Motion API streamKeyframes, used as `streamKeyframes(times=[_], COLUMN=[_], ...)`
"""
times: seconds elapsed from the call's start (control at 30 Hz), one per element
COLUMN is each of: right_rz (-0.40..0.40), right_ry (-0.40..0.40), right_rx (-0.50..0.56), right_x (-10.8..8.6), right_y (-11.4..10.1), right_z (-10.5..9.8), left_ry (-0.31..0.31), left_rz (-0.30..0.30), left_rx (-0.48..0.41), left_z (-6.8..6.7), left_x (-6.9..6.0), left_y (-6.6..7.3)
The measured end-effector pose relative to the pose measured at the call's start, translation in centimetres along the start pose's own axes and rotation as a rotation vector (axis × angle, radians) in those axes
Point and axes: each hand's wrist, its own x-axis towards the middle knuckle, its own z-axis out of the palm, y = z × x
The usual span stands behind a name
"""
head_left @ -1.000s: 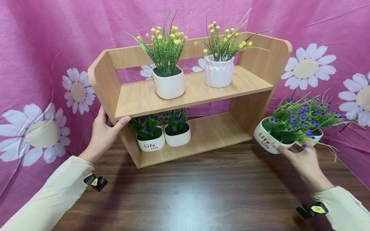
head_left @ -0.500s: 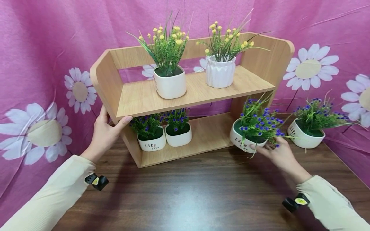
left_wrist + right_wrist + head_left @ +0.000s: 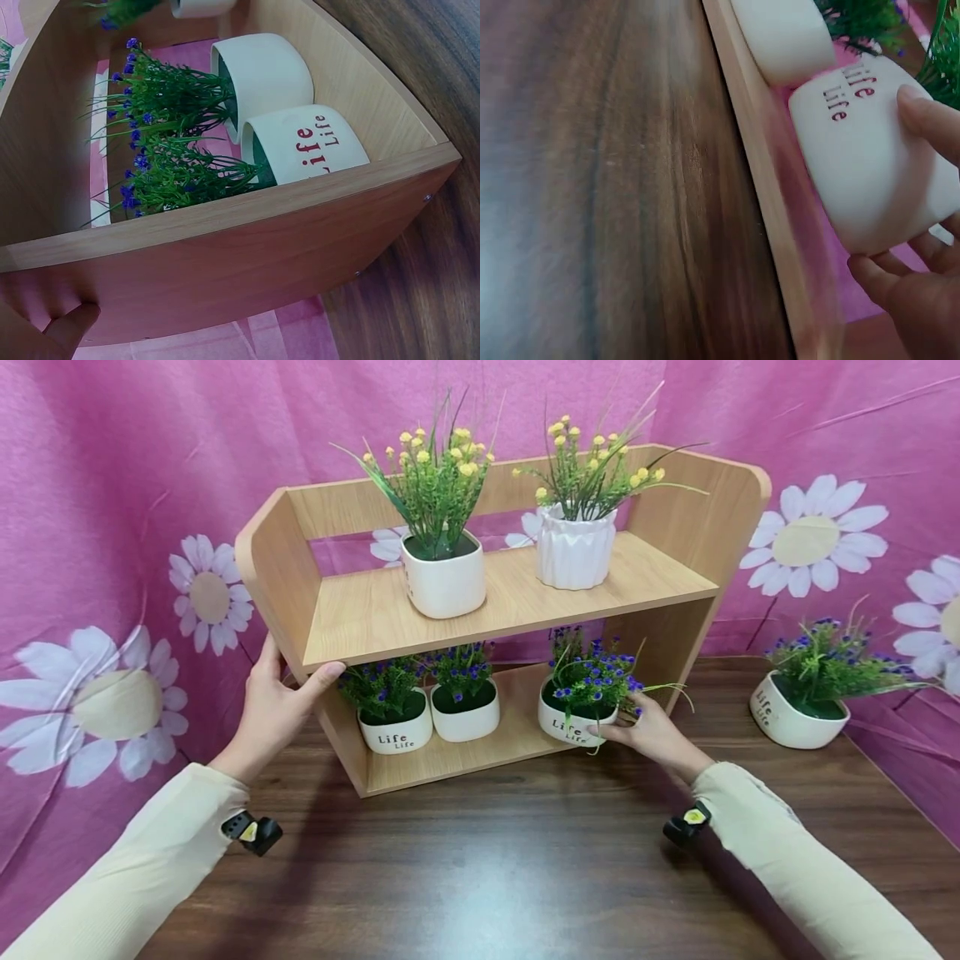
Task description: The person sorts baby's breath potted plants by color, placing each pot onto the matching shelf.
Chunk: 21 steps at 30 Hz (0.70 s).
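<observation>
My right hand point(image 3: 652, 731) grips a white flowerpot point(image 3: 862, 161) marked "Life", with purple-blue flowers, by its right side. The pot is at the lower board's front edge, inside the two-tier wooden shelf point(image 3: 517, 610); whether it touches the board I cannot tell. To its left, two similar pots stand side by side, a lettered flowerpot point(image 3: 395, 727) and a plain-faced flowerpot point(image 3: 467, 714). My left hand point(image 3: 277, 706) holds the shelf's left side panel point(image 3: 195, 277), thumb at the upper board's front corner and fingers partly hidden behind the panel.
On the upper board stand a smooth white pot point(image 3: 446, 581) and a fluted white pot point(image 3: 576, 556), both with yellow flowers. Another purple-flowered pot point(image 3: 798, 718) sits on the dark wood table point(image 3: 480, 860), right of the shelf. A pink floral curtain point(image 3: 142, 460) hangs behind.
My right hand has carried the purple-flowered pot leftward from the table's right side to the lower tier, uncovering the pot left on the table. The left hand stays on the shelf.
</observation>
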Motion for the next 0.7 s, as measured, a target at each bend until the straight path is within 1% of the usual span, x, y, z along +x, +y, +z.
streamKeyframes(times=[0.03, 0.07, 0.1, 0.13, 0.23, 0.33, 0.47, 0.53, 0.6, 0.7], right_rz=[0.017, 0.035, 0.046, 0.046, 0.01, 0.009, 0.098, 0.117, 0.112, 0.058], right_ry=[-0.003, -0.016, -0.015, -0.021, -0.035, -0.071, -0.095, -0.092, -0.076, -0.054], right_rx=[-0.047, -0.058, -0.095, -0.119, -0.16, -0.14, -0.156, -0.145, -0.13, -0.092], right_x=[0.4, 0.9, 1.2, 1.6, 2.8, 3.5, 4.0, 4.3, 4.6, 5.1], right_y=[0.1, 0.2, 0.4, 0.6, 1.0, 1.4, 1.7, 1.9, 2.1, 2.6], right_z=[0.2, 0.3, 0.5, 0.6, 0.9, 1.0, 1.1, 1.1, 1.2, 1.4], left_ry=[0.001, 0.001, 0.001, 0.001, 0.004, 0.003, -0.006, -0.01, -0.012, -0.01], left_rz=[-0.001, -0.003, -0.003, -0.003, -0.012, -0.014, -0.009, -0.005, -0.003, -0.002], left_rx=[0.0, -0.001, -0.001, 0.001, -0.001, -0.004, -0.012, -0.014, -0.016, -0.016], left_z=[0.0, 0.0, 0.0, 0.0, 0.0, -0.1, -0.1, -0.1, -0.1, -0.1], left_x=[0.0, 0.0, 0.0, 0.0, -0.1, -0.1, -0.1, -0.2, -0.2, -0.2], left_y=[0.0, 0.0, 0.0, 0.0, 0.0, 0.0, -0.1, -0.1, -0.1, 0.0])
